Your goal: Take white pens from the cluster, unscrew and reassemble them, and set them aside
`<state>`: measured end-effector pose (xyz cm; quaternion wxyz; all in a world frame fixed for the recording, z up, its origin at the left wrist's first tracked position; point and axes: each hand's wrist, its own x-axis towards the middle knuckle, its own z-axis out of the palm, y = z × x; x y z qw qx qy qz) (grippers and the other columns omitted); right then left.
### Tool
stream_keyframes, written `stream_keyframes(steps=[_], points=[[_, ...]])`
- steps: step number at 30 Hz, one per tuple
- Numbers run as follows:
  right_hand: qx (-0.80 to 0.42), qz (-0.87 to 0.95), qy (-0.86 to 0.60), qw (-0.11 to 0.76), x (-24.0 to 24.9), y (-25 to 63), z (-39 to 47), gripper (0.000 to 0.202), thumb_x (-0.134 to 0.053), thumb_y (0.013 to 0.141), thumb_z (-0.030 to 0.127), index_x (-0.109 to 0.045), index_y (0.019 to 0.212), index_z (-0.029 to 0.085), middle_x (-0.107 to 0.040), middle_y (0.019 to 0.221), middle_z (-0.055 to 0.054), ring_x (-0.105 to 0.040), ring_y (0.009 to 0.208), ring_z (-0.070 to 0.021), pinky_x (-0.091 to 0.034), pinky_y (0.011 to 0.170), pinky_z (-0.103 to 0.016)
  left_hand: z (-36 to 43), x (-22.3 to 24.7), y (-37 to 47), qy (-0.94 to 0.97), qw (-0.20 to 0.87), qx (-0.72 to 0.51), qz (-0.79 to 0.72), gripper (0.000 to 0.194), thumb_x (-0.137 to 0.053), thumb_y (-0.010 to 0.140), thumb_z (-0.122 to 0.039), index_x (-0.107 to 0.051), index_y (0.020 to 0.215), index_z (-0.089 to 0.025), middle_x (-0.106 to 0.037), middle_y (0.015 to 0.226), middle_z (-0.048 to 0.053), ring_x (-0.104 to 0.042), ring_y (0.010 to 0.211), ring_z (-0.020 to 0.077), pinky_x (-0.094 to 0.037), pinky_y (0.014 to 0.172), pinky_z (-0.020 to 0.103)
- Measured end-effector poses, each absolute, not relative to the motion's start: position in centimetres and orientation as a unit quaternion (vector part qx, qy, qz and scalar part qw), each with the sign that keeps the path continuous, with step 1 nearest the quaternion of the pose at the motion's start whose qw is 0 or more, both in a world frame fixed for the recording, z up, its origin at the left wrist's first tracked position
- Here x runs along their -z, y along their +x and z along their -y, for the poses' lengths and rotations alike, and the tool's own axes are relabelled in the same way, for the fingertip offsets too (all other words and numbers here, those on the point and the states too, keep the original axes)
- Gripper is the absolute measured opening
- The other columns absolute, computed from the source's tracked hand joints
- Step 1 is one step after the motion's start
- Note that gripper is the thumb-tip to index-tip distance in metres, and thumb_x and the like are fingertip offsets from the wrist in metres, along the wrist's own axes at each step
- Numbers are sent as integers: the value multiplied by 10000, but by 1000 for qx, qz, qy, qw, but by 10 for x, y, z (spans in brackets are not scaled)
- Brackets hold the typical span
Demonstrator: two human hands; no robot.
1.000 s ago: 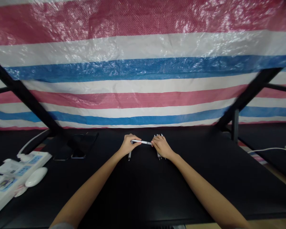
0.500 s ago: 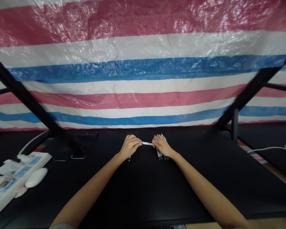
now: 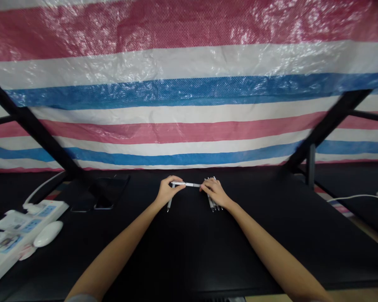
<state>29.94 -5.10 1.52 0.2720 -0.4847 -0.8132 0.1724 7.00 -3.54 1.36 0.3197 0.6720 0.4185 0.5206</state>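
A white pen (image 3: 192, 184) lies level between my two hands, above the black table. My left hand (image 3: 169, 189) pinches its left part between thumb and fingers. The fingertips of my right hand (image 3: 212, 191) close on its right end. Beneath my right hand several light-coloured pens (image 3: 211, 204) lie side by side, their upper parts partly covered by the fingers. Another pen (image 3: 169, 204) rests on the table under my left hand, its dark tip pointing toward me.
On the left are a white power strip (image 3: 28, 226), a white mouse-shaped object (image 3: 48, 234) and a dark glossy device (image 3: 103, 205). Black slanted bars (image 3: 40, 134) (image 3: 327, 121) flank the black table (image 3: 182, 251). A striped sheet (image 3: 189, 134) hangs behind.
The fingers of my left hand have opened up around the pen and shifted slightly left, showing more of its length. More of the pen under my left hand is visible.
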Motion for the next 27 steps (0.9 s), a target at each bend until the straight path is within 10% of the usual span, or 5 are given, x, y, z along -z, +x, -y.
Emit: stream_keyframes(steps=[10,27], points=[[-160,774,-482,377,-14,301,50,342,-356,921,431,-606,864,204,-650,810,-43,-543,807,-199,-378,797,-348,16,-9,55,351,615,-631,-317,321,-713,655,-195,-609,958,-202,-582,656,-41,-583,654,80,-453,696,219],[-140,774,-489,376,-14,302,50,358,-335,933,386,-611,800,202,-655,772,-39,-553,797,-195,-403,766,-323,17,-13,56,332,674,-590,-296,277,-586,809,-249,-540,1078,-202,-486,601,-52,-507,547,69,-481,655,234]])
